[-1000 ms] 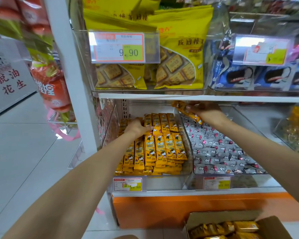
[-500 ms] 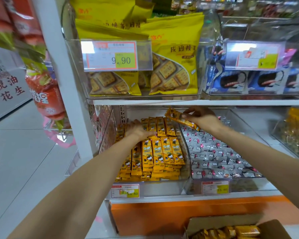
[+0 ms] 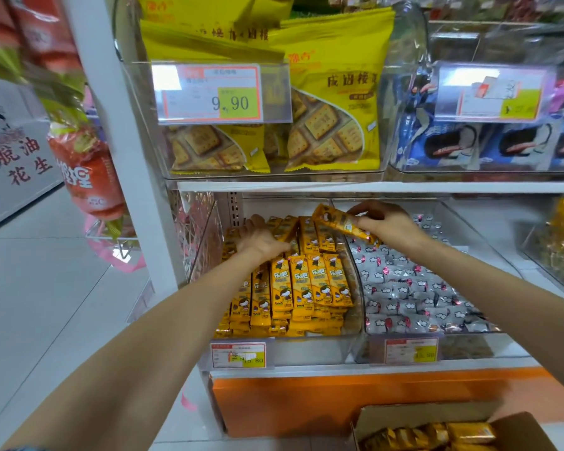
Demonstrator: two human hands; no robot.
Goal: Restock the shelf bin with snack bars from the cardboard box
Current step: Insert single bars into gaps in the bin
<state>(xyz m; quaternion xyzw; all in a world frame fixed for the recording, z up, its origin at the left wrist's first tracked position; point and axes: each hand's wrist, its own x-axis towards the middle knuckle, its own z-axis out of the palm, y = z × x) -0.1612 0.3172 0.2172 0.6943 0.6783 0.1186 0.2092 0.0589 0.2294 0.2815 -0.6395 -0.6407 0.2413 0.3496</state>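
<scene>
Over the back of the shelf bin (image 3: 306,351), my right hand (image 3: 385,222) pinches one snack bar (image 3: 339,221). My left hand (image 3: 261,237) lies on the stacked bars (image 3: 306,284), fingers seemingly flat, tips hidden. Below, the frame cuts off the cardboard box (image 3: 515,428).

Two yellow cracker bags (image 3: 332,102) stand upright in a clear upper bin behind a price tag (image 3: 222,92) reading 9.90. To their right lie blue sandwich-cookie packs (image 3: 453,144). On the shelf below, grey wrapped sweets (image 3: 414,288) fill a clear bin above an orange base panel (image 3: 339,402). Left of the white shelf upright (image 3: 118,125) hang red snack bags (image 3: 85,180), with a white carton (image 3: 13,151) bearing red Chinese characters beyond, on the pale tiled floor (image 3: 46,288).
</scene>
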